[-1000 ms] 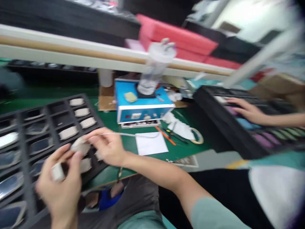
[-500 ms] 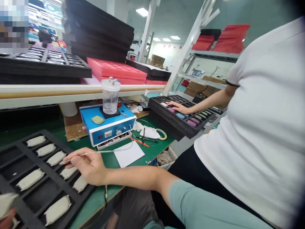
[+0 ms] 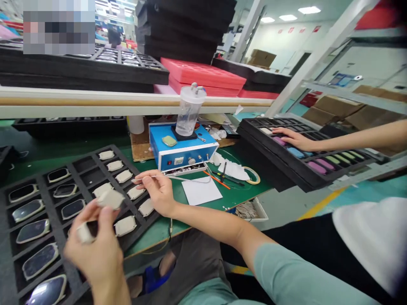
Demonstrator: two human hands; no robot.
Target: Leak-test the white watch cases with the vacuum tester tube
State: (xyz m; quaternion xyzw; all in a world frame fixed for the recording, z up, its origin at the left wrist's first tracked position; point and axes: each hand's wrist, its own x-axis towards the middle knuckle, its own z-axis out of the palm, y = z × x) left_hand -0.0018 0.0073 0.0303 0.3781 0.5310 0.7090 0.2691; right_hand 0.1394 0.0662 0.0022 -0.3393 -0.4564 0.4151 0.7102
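Note:
My left hand (image 3: 100,250), blurred, is closed above the black foam tray (image 3: 92,178). It pinches a cream rounded-rectangular case (image 3: 111,199) between thumb and fingers, and a second cream case (image 3: 85,233) sits within the curled fingers. My right hand (image 3: 160,195) is closed around a thin tube (image 3: 190,181) whose narrow tip points left over the tray's right column. That tube loops back towards the blue control box (image 3: 184,148). Cream cases (image 3: 125,225) lie in the tray's right-hand compartments. Cases with dark glass faces (image 3: 33,231) fill compartments on the left.
A clear lidded cup (image 3: 190,110) and a yellowish case (image 3: 169,141) stand on the box. White paper (image 3: 202,191), a tape roll (image 3: 252,176) and tissue lie on the green bench. At right, a co-worker's hand (image 3: 295,140) rests over another foam tray (image 3: 305,180) of coloured pieces.
The view has swung left, so more of the tray shows. My left hand has come in from the lower left edge with the cream case. My right hand still grips the tube.

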